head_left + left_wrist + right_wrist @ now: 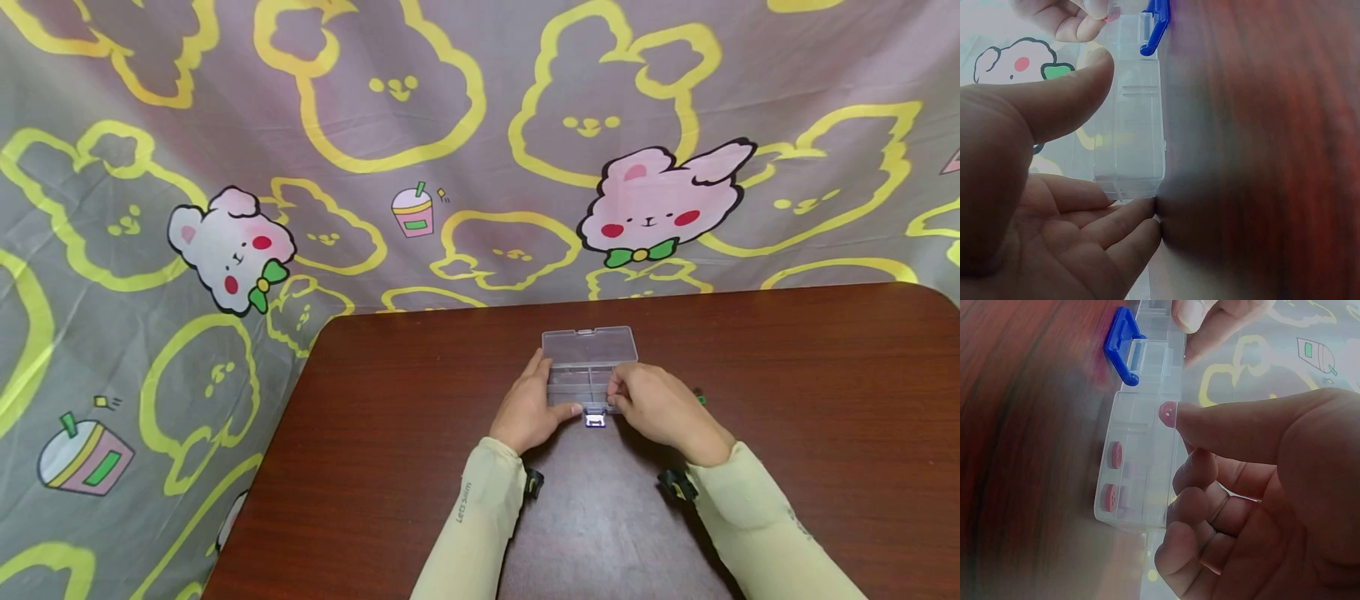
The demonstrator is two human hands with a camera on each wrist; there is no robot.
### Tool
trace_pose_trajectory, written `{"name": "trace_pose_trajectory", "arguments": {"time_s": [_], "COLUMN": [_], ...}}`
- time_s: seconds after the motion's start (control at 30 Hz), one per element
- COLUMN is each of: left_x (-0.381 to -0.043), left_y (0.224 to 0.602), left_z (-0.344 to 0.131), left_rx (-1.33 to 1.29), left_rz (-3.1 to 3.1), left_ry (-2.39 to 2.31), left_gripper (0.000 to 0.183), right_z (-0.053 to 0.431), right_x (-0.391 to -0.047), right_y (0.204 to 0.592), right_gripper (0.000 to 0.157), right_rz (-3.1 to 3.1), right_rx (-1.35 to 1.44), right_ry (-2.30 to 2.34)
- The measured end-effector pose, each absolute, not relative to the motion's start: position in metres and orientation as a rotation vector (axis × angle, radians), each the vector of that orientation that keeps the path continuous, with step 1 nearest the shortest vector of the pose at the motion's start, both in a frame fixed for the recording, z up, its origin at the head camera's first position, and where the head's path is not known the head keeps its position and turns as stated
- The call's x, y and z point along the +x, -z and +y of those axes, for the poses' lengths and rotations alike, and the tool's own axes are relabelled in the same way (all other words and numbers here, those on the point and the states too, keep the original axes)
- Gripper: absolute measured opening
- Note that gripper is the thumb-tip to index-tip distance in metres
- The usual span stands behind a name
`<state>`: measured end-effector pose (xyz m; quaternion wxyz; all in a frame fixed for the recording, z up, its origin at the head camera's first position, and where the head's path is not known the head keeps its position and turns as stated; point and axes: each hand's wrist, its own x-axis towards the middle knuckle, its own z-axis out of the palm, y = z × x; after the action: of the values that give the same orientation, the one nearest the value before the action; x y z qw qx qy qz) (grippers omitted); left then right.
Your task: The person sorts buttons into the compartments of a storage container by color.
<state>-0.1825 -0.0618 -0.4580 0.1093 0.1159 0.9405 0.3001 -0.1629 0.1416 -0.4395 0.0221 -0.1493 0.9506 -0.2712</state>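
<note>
A clear plastic compartment box [570, 396] lies on the table with its lid [588, 347] raised at the back. Its blue latch [1124, 347] hangs at the front. My left hand [527, 403] holds the left end, thumb along the front edge and fingers against the side wall. With thumb and index finger, my right hand [656, 407] pinches a small red button [1167, 414] over the right front compartment. Two more red buttons, a nearer one [1116, 455] and a lower one [1110, 497], show through the front wall inside that compartment.
The box stands toward the back of a dark red-brown wooden table [420, 400]. Something small and green [701, 398] shows from behind my right hand, mostly hidden by it. A printed cloth [495, 183] with cartoon animals hangs behind and along the left side.
</note>
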Motion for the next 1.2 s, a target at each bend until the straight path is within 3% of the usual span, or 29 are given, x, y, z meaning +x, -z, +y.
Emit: {"name": "trace_pose_trajectory", "arguments": {"time_s": [1.2], "left_x": [-0.182], "left_y": [0.457], "left_z": [-0.061], "left_rx": [0.358], "left_rz": [2.775], "left_ry": [-0.901], "left_gripper": [0.085], "right_z": [0.162], "right_x": [-0.152], "right_y": [0.437], "right_gripper": [0.006], "right_rz": [3.019], "right_rx": [-0.414], "right_ry": [0.904]}}
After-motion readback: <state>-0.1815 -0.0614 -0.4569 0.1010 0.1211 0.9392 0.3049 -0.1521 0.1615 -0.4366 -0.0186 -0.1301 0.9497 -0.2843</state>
